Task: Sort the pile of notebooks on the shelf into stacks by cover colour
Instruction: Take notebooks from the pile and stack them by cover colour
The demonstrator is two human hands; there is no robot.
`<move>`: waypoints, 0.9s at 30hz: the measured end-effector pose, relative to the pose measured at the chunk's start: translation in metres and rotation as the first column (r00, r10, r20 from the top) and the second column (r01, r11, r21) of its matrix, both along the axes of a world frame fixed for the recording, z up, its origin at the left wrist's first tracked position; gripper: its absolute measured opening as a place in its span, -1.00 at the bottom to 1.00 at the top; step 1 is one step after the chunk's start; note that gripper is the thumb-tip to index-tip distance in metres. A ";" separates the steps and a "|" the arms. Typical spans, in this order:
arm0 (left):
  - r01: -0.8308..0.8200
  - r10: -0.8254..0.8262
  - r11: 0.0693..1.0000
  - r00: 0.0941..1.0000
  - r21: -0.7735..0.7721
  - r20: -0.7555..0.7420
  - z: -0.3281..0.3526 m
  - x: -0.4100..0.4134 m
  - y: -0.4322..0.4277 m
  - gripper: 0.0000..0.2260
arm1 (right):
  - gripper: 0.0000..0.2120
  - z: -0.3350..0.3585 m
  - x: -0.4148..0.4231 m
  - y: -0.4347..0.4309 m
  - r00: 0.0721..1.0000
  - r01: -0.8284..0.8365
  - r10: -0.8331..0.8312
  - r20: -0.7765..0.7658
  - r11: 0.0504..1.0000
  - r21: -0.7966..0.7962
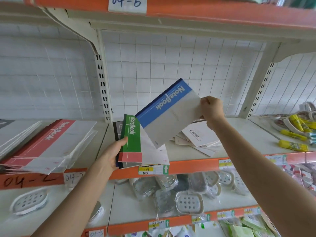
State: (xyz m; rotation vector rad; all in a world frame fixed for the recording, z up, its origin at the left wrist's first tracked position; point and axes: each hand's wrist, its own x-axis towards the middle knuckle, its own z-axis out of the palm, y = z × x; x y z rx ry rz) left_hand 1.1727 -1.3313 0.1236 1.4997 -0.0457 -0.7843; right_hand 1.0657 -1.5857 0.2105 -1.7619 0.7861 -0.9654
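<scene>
Hands both pinch: right hand lifts a blue notebook by its corner; left hand grips a green-topped bundle over the shelf.

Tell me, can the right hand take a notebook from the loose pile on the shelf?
Probably not yet: the right hand is full, pinching the blue notebook, though the pile lies uncovered below it.
</scene>
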 end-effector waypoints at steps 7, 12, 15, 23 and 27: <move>-0.088 0.088 0.996 0.996 -0.007 0.018 0.012 -0.050 0.037 -0.75 | -0.73 -0.034 -0.027 0.011 0.923 -0.245 0.271 -0.272 0.961 0.127; -0.132 0.127 0.986 0.990 0.101 0.055 0.009 -0.100 0.075 -0.82 | -0.66 -0.062 -0.023 0.051 0.839 -0.363 0.376 -0.392 0.925 0.110; -0.177 0.174 0.974 0.984 0.139 0.032 0.001 -0.126 0.104 -0.84 | -0.65 -0.074 -0.021 0.086 0.874 -0.361 0.425 -0.237 0.893 0.269; -0.429 0.429 0.903 0.903 -0.001 0.011 -0.008 -0.155 0.187 -0.94 | -0.82 -0.093 -0.021 0.213 0.636 -0.568 0.753 -0.168 0.604 0.559; -0.538 0.540 0.841 0.841 -0.060 0.029 -0.006 -0.148 0.231 -0.83 | -0.72 -0.085 -0.008 0.280 0.552 -0.669 0.829 -0.093 0.506 0.544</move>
